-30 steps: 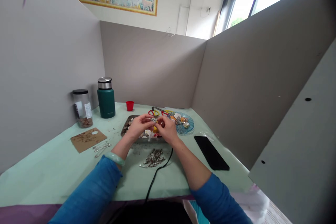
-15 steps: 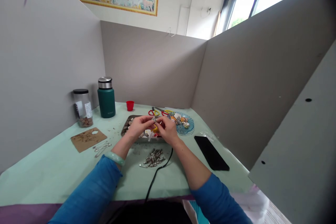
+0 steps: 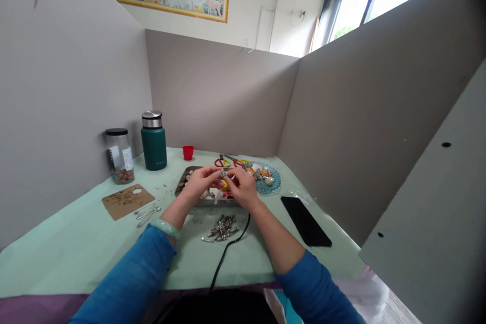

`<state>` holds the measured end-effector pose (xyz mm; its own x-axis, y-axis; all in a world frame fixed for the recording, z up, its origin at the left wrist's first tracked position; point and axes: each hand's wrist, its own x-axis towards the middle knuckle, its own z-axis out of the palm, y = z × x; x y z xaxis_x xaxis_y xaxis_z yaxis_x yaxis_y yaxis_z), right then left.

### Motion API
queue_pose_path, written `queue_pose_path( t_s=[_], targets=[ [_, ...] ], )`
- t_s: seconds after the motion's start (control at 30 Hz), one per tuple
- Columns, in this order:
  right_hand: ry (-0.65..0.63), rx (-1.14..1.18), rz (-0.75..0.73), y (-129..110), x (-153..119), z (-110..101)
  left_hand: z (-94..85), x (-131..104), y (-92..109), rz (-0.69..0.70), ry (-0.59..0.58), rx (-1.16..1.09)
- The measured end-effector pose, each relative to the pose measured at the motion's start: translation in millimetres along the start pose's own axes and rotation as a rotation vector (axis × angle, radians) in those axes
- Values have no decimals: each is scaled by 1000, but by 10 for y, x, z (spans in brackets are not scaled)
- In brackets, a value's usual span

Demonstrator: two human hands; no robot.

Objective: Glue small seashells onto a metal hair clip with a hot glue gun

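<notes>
Over a metal tray (image 3: 210, 203) of small white, yellow and red pieces, both hands meet. My left hand (image 3: 200, 183) pinches a small silvery piece (image 3: 223, 174) from the left. On its other side, the fingers of my right hand (image 3: 242, 186) are closed on the same piece. Its exact shape is too small to make out. Nearer to me, a pile of small metal parts (image 3: 223, 228) lies on the green cloth (image 3: 190, 268).
Around the tray are a blue glass plate (image 3: 276, 182) with ornaments, scissors (image 3: 223, 162), a red cup (image 3: 188, 152), a green flask (image 3: 154, 144), a jar (image 3: 120, 157), brown card (image 3: 128, 202), wire pins (image 3: 146, 212), a black phone (image 3: 306, 221) and a black cord (image 3: 224, 255).
The small silvery piece has turned slightly between my fingertips. Both hands stay in nearly the same place above the tray.
</notes>
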<state>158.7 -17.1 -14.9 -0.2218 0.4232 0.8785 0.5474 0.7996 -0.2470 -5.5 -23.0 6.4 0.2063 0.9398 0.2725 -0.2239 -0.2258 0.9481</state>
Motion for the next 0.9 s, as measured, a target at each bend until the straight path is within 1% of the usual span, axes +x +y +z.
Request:
queue_pose_path(
  t_s=[0.13,0.23,0.43,0.77,0.9],
  targets=[
    [-4,-71,-12,15,-9,-1,-5,-1,4,-4,15,1],
    [12,-80,-25,25,-13,-1,-4,-8,12,-13,12,7],
    [20,-61,-130,27,-8,-12,-2,-17,12,-11,-16,0],
    [9,-1,-127,14,2,-16,-27,-9,-22,-42,-78,16],
    [5,-5,-122,7,-1,-14,-28,-9,-19,-60,-76,14]
  ],
)
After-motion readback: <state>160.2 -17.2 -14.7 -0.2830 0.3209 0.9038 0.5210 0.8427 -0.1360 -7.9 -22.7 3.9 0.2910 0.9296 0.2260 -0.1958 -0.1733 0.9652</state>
